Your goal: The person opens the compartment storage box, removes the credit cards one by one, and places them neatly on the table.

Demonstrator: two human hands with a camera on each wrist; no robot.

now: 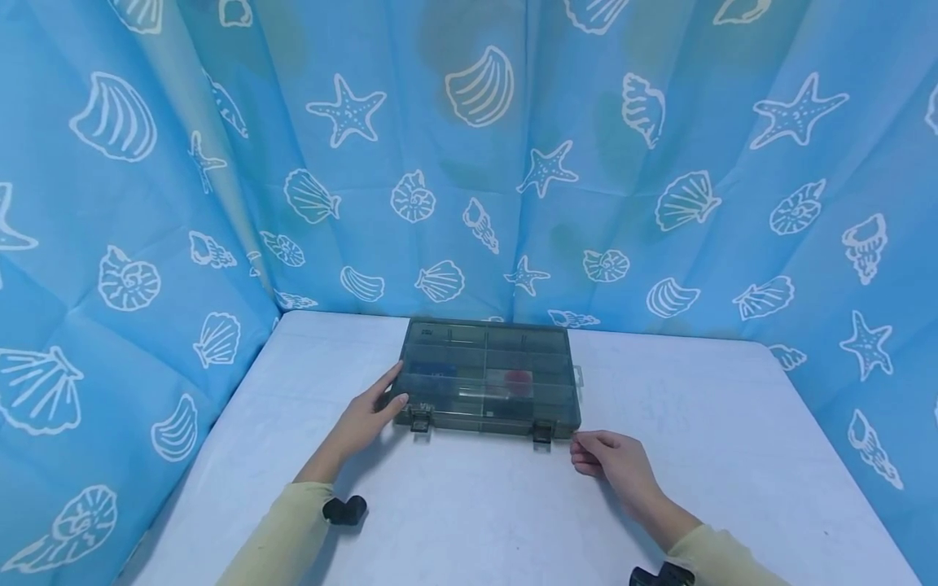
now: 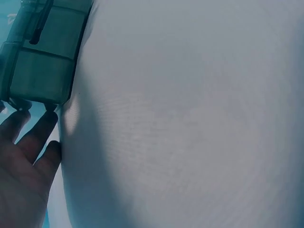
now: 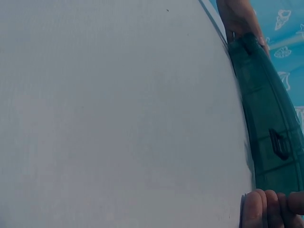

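A dark, see-through plastic compartment box [image 1: 447, 338] lies flat on the white-covered table, its lid down. Two latches, the left latch [image 1: 421, 422] and the right latch [image 1: 542, 433], stick out along its front edge. Inside, a blue item [image 1: 434, 371] and a red-and-white item [image 1: 517, 378] show dimly through the lid. My left hand [image 1: 362, 419] rests against the box's left end, fingers extended and spread, fingertips touching it. At the front right corner is my right hand [image 1: 615, 464], its fingers curled, with nothing visible in them; whether they touch the box is unclear.
The white tabletop [image 1: 469, 521] reaches around the box on every side. Blue curtains [image 1: 469, 163] with white shells and starfish hang behind and beside the table. A pale loop [image 1: 579, 376] projects from the box's right side. Black wrist cameras sit on both sleeves.
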